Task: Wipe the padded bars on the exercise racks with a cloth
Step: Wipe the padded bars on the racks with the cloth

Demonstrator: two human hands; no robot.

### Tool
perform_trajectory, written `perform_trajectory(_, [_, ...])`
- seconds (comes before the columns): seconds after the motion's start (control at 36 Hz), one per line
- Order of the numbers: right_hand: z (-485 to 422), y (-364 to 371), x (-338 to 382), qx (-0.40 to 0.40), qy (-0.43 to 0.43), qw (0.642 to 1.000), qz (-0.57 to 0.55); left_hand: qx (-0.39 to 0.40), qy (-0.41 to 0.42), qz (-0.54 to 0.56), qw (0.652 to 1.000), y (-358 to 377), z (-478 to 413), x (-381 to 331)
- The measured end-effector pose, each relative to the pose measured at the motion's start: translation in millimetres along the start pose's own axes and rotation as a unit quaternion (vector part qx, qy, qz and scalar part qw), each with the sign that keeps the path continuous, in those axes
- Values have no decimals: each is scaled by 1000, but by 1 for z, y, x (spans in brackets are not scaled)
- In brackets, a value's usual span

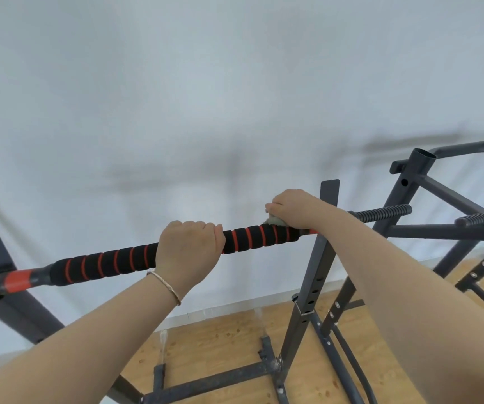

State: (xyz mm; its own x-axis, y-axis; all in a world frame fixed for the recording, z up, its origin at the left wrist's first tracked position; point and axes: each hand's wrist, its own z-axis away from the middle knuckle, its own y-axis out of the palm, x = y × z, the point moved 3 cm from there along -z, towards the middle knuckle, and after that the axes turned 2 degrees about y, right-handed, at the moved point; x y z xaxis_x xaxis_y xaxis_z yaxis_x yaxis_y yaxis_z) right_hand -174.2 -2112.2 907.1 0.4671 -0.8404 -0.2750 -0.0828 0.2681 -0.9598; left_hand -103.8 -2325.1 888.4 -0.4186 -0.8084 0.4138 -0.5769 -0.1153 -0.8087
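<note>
A padded bar (pixel 109 262), black foam with red rings, runs across the view from lower left to upper right on a dark grey rack. My left hand (pixel 189 249) grips the bar near its middle, fingers curled over the top. My right hand (pixel 291 209) holds a small grey cloth (pixel 275 221) and presses it on the bar's right end, beside the rack's upright post (pixel 321 258). Most of the cloth is hidden under the hand.
A second grey rack (pixel 418 182) stands to the right with two ribbed black handles (pixel 380 212) pointing toward me. A white wall fills the background. Below lie a wooden floor (pixel 220 342) and the rack's base bars (pixel 214 377).
</note>
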Motion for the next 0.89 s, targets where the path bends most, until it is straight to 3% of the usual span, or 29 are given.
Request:
perform_trajectory(0.06, [1,-4,-7,-31,81,988,-128,-8,9,-1,1000,4,5,1])
perform_trajectory(0.11, [7,-10,-16,-93,197,931,-292,-18,9,16,1000,5,9,6])
perform_trajectory(0.17, [17,-17,-18,-161,235,892,-352,-10,-21,28,999,5,9,19])
perform_trajectory(0.19, [21,-20,-15,-169,225,901,-331,13,-41,23,999,4,7,28])
perform_trajectory(0.28, [23,-12,15,-81,99,984,-125,158,-77,-39,984,4,7,50])
perform_trajectory(0.33, [25,0,33,-55,45,992,-100,242,-55,-52,967,12,8,56])
perform_trajectory(0.39, [24,4,36,-66,61,992,-88,266,-27,-54,962,16,8,52])
perform_trajectory(0.53, [15,-6,34,-24,104,988,-111,227,-14,-77,971,13,15,46])
perform_trajectory(0.72, [-1,-13,28,44,121,984,-126,88,-25,-27,995,10,25,45])
perform_trajectory(0.81, [-2,-16,28,32,167,968,-182,53,-31,-33,998,7,27,40])
perform_trajectory(0.89, [1,-19,28,-63,209,951,-218,44,-27,-33,998,10,31,40])
